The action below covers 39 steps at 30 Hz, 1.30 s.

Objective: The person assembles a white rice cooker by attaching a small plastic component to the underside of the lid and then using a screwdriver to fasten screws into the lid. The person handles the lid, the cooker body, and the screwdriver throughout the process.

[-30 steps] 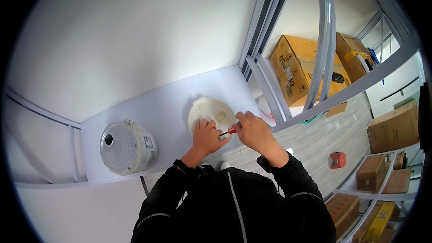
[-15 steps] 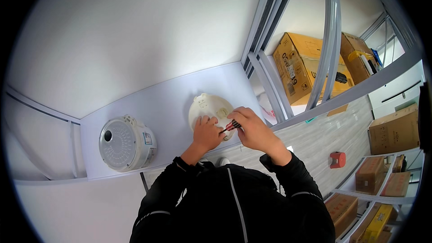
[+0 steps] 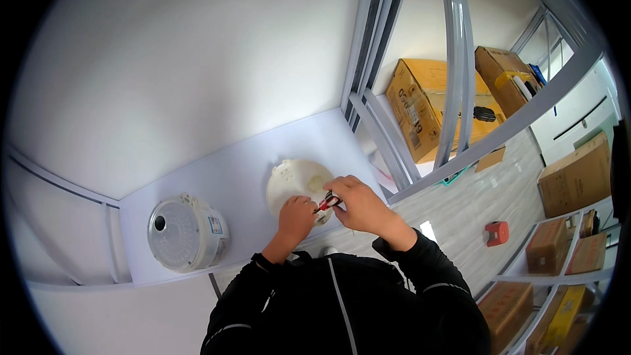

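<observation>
Screwdriver [image 3: 326, 205], red with a dark part to its handle, sits gripped in your right hand [image 3: 360, 205], the fingers closed round the handle and hiding much of it. Its shaft slants down toward your left hand [image 3: 298, 215], where the tip is too small and too shadowed for you to make out what it meets. Your left fingers are bent over the near left part of a round, off-white cover [image 3: 292, 184], which lies on the pale table [image 3: 253, 174] close to its near edge; whether they pinch anything underneath, you cannot tell. The two hands, close together, cover much of the cover's near side, so you see mainly its far half, with a small tab at the far rim and a faint round feature inside, blurred at this size.

To your left, well apart from the cover, a white drum-shaped appliance [image 3: 187, 233] lies with its grey perforated disc toward you; a dark round hole shows in that face, and its far side is out of sight. Off to your right, frame bars cut across a yellow-orange carton [image 3: 415, 108]. Below your hands, your black jacket [image 3: 299, 309] blocks most of the floor, and only part of a light shoe [image 3: 330, 250] peeks out
</observation>
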Motion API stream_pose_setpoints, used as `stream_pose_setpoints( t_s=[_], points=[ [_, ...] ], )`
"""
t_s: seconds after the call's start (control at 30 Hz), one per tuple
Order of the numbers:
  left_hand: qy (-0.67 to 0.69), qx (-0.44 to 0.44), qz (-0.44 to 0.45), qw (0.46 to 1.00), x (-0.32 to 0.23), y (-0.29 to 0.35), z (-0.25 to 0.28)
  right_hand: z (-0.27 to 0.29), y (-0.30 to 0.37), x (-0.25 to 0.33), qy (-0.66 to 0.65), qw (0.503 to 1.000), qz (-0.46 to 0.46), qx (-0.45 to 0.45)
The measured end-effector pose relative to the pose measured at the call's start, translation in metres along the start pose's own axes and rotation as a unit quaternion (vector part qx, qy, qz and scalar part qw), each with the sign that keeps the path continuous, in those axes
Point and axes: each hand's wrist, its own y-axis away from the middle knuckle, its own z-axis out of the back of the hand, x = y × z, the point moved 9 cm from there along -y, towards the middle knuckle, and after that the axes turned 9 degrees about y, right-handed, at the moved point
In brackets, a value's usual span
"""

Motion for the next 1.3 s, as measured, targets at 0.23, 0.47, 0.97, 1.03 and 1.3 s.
stream_pose_setpoints(
  t_s=[0.23,0.47,0.97,1.03,1.3],
  points=[
    [-0.013,0.037,0.024,0.999,-0.001,-0.001,0.001,-0.017,-0.001,-0.010,0.012,0.990,-0.103,0.095],
    [-0.108,0.017,-0.019,0.994,-0.006,0.006,-0.001,-0.011,-0.003,0.019,-0.006,0.998,0.005,0.060],
    [-0.105,0.007,-0.007,0.994,0.002,0.009,0.004,0.051,0.013,-0.011,-0.002,0.991,-0.031,-0.129],
    [-0.121,0.004,0.008,0.993,0.004,0.007,0.003,0.058,0.016,-0.015,0.009,0.990,-0.026,-0.138],
    [-0.133,-0.028,0.063,0.989,0.001,-0.017,0.021,0.074,0.038,-0.031,0.021,0.985,-0.038,-0.168]
  ],
)
